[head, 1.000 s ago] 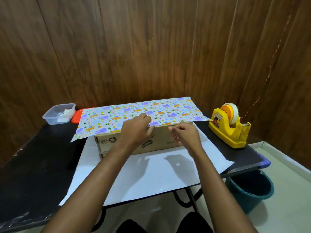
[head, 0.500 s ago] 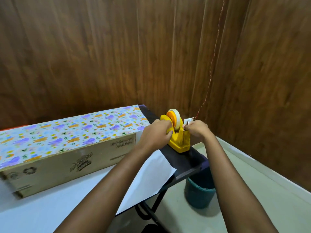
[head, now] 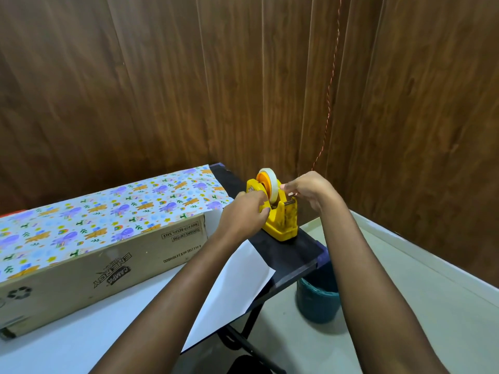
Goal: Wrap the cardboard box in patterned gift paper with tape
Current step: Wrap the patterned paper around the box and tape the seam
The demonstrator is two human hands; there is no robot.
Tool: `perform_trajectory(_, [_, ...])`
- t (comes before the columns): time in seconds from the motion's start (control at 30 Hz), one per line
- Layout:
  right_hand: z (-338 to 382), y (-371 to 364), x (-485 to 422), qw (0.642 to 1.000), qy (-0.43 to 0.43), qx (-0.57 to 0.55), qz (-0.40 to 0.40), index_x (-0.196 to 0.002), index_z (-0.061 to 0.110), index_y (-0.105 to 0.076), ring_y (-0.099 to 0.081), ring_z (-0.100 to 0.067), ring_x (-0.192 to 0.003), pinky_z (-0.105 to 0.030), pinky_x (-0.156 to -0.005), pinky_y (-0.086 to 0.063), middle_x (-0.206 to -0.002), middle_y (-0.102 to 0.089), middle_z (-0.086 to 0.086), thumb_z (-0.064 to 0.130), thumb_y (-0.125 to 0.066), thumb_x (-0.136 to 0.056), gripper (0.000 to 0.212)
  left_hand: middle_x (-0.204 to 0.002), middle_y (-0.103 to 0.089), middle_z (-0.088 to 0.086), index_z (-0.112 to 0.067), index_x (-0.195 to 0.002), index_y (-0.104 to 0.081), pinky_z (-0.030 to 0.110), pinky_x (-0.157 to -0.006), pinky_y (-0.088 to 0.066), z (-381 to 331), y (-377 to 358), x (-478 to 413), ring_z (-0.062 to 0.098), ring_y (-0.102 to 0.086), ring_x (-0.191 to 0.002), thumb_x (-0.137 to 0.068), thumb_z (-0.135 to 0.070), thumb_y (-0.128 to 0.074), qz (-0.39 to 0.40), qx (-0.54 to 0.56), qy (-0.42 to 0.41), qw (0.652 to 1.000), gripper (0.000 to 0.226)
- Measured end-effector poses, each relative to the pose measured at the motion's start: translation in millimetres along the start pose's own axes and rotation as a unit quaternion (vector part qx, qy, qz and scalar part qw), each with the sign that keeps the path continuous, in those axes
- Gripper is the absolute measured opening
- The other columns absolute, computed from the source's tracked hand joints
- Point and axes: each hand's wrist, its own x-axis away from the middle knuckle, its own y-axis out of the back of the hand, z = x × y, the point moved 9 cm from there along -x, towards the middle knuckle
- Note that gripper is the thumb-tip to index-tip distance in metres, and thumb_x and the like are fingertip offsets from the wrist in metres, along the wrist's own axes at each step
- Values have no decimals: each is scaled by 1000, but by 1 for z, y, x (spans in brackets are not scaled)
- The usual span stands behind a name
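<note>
The long cardboard box [head: 102, 268] lies on the table at the left, its printed front face bare. Patterned gift paper [head: 108, 211] covers its top, and the paper's white underside [head: 237, 282] spreads over the table in front. A yellow tape dispenser [head: 280, 220] with a white tape roll [head: 268, 184] stands at the table's right end. My left hand [head: 243, 214] grips the dispenser's left side. My right hand [head: 307, 190] is just above the cutter end, fingers curled and pinching at the tape; the strip itself is too thin to see.
The black table [head: 294, 255] ends just right of the dispenser. A teal bucket [head: 317, 300] stands on the floor below that corner. Wood-panelled walls close in behind and to the right, with a thin red cord [head: 330, 90] hanging down the corner.
Both hands left the paper on the box and moved right to the tape dispenser. Since half a second ago the right hand has lifted slightly above the cutter.
</note>
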Motion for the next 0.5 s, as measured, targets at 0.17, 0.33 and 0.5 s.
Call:
perform_trajectory(0.17, [-42, -6, 8, 997, -57, -49, 4, -89, 5, -61, -52, -17, -71, -28, -66, -43, -80, -54, -7, 17, -68, -85, 14, -95, -60, 4, -19, -112, -57, 30, -64, -40, 4, 3, 4, 19, -51, -94, -93, -29, -50, -9, 10, 0, 1000, 23])
perform_trajectory(0.33, [-61, -16, 16, 988, -35, -145, -35, -69, 10, -55, -50, -15, -65, -25, -58, -40, -71, -55, -5, 27, -66, -87, 28, -106, -63, 2, -17, -112, -58, 39, -75, -49, 8, 5, 13, 19, -52, -99, -92, -28, -50, -10, 17, -4, 1000, 24])
perform_trajectory(0.5, [-63, -21, 18, 977, -14, -205, -52, -68, 13, -55, -51, -14, -63, -26, -55, -42, -66, -55, -3, 21, -65, -89, 24, -108, -64, 0, -14, -112, -59, 43, -78, -50, 11, 17, 19, 18, -53, -101, -93, -26, -50, -22, 24, -15, 999, 24])
